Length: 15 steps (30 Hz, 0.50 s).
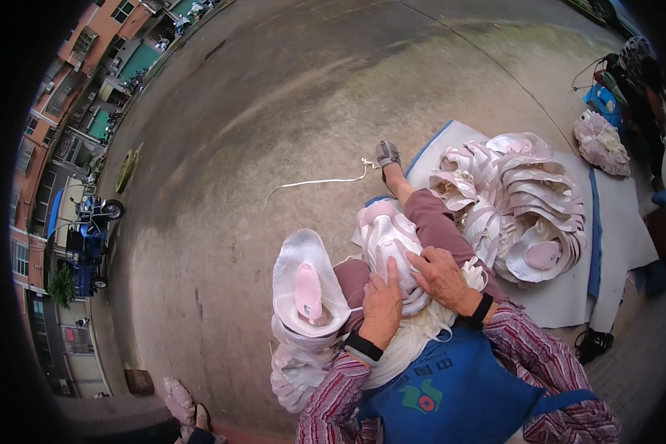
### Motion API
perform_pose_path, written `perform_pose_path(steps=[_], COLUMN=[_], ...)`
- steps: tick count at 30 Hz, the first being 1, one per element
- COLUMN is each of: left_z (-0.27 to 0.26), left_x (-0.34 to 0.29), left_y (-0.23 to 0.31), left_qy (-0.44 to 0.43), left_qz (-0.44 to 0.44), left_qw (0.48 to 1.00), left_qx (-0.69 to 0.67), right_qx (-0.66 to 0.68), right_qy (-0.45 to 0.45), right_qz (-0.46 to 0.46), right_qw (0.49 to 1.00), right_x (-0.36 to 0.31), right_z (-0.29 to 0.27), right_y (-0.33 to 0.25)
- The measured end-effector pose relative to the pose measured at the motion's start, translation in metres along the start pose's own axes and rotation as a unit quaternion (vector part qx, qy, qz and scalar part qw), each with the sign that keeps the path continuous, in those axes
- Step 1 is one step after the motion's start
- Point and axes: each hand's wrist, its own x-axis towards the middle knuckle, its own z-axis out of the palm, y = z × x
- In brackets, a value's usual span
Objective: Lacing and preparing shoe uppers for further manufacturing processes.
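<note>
Pink-and-white shoe upper [383, 231] lies on the lap [352, 281]; left hand [381, 307] and right hand [444, 277] touch it, whether pinching I can't tell; stacked uppers [540, 194] crowd pale sheeting [562, 314] on stained concrete [214, 229].

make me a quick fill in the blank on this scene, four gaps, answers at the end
1. The left hand and right hand touch a white and pale ____ shoe upper.
2. The band on the left wrist is ____.
3. Apart from its printing, the apron is ____.
4. The largest pile of shoe parts lies to the ____ of both hands.

Missing words: pink; black; blue; right
</note>
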Motion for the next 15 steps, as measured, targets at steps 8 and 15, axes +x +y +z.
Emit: perform_pose_path(steps=[8, 15], left_z=[-0.004, -0.152], left_x=[-0.004, -0.051], left_y=[0.003, 0.035], left_qy=[0.033, -0.019], left_qz=[0.047, 0.214], left_qw=[0.998, 0.865], left_qx=[0.035, -0.453], right_qx=[0.024, 0.063], right_qy=[-0.012, -0.026], right_qz=[0.029, 0.042], right_qw=[0.999, 0.997], right_x=[-0.01, -0.023], right_z=[0.003, -0.017], right_y=[0.005, 0.007])
